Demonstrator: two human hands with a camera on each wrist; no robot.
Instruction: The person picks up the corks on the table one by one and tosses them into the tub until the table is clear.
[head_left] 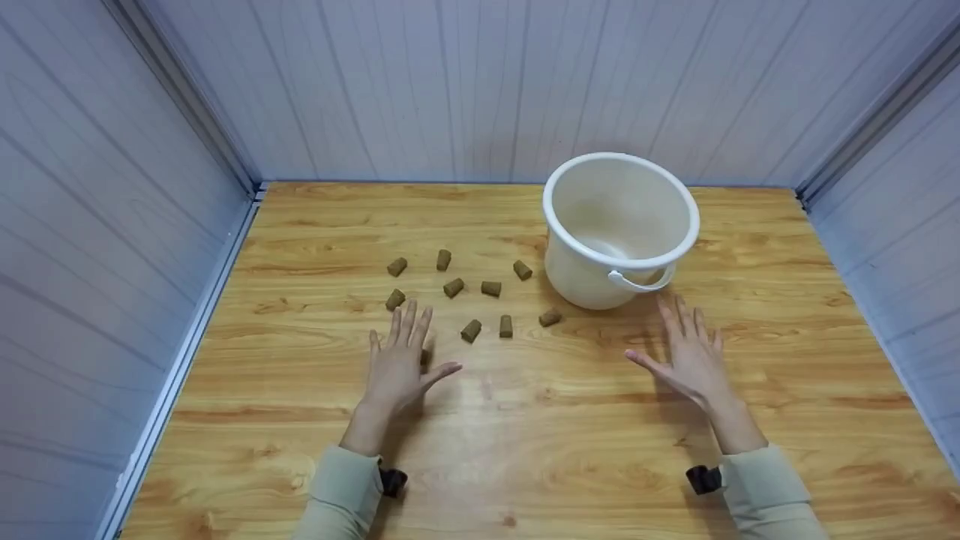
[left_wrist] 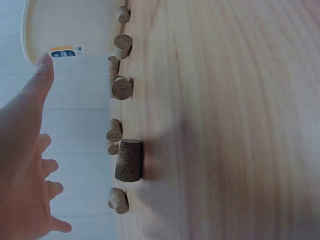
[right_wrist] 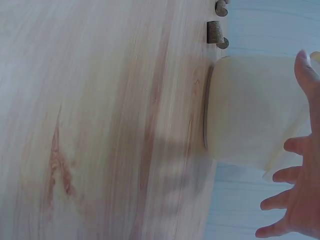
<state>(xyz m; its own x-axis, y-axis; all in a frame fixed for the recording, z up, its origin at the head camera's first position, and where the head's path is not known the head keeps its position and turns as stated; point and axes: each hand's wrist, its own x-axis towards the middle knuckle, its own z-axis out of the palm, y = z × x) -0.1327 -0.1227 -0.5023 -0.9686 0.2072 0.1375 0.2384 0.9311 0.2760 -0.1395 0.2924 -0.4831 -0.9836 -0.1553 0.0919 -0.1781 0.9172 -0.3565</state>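
Wooden table [head_left: 570,450] — with corks [head_left: 490,289] scattered near head-view centre, bucket [head_left: 592,281] at two o'clock; left hand [head_left: 394,369] at seven, right hand [head_left: 691,364] at four — both spread wide.

Free tabletop [head_left: 795,322] right of bucket [head_left: 589,274]

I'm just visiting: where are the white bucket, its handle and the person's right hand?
White bucket [head_left: 589,281]: head view, on its outer wall.
Handle [head_left: 639,288]: head view, on its lower curve.
Right hand [head_left: 693,363]: head view, on the back of the hand.
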